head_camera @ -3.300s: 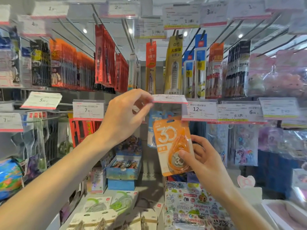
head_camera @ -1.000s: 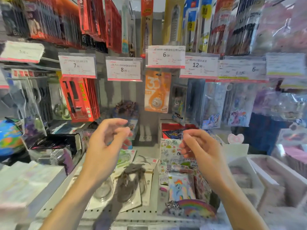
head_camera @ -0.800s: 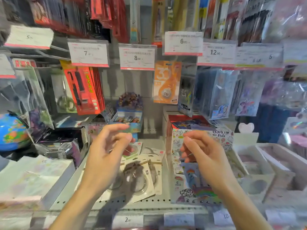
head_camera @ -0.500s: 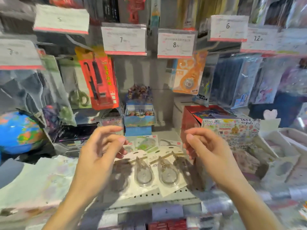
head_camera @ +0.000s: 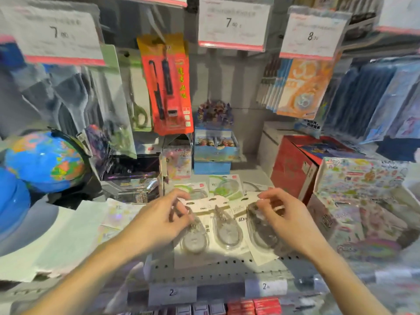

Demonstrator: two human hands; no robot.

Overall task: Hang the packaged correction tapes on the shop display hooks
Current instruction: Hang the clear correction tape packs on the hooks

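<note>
Three clear correction tape packs [head_camera: 227,226] lie side by side on the shelf [head_camera: 218,267], two green ones [head_camera: 223,185] just behind. Left hand [head_camera: 159,221] and right hand [head_camera: 288,223], fingers loosely curled, hover over the outer packs; can't tell if they're gripping.

Bright even shop light, motion blur thru-out, wide-angle bending at edges, soft shadows under hands.

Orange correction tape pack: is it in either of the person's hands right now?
No. The orange correction tape pack hangs on a hook under the price tag, while the left hand and right hand are down at the shelf.
</note>
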